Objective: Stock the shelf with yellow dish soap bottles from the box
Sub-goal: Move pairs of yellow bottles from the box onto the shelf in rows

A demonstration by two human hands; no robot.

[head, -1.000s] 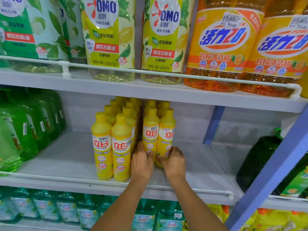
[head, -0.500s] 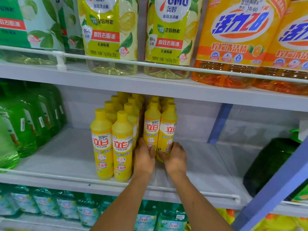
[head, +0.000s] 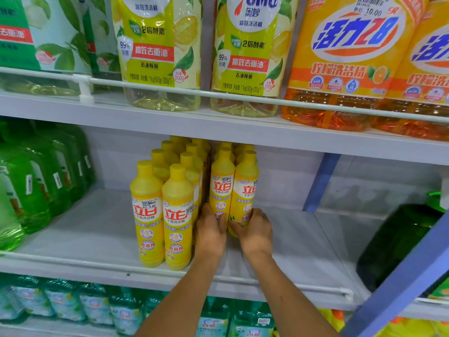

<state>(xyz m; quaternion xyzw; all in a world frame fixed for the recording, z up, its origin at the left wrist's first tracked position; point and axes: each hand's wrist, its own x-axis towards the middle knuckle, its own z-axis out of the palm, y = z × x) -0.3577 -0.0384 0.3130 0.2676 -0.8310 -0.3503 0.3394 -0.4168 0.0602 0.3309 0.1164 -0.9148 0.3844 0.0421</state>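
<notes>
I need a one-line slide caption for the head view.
Left hand and right hand grip two yellow dish soap bottles on the white shelf.

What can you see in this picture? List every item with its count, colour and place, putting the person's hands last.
yellow bottles: many, yellow, middle shelf centre, rows running back.
green bottles: several, green, middle shelf left.
dark bottle: one, dark green, middle shelf right.
lemon-label bottles: two, yellow-green, top shelf centre.
orange jugs: two, orange, top shelf right.
leaf-label bottles: cropped, green-white, top shelf left.
teal packs: several, teal, bottom shelf.
yellow goods: cropped, yellow-orange, bottom right.
shelves: three, white.
posts: two, blue, right.
left hand: one, grips a front yellow bottle low down.
right hand: one, grips the bottle beside it.
</notes>
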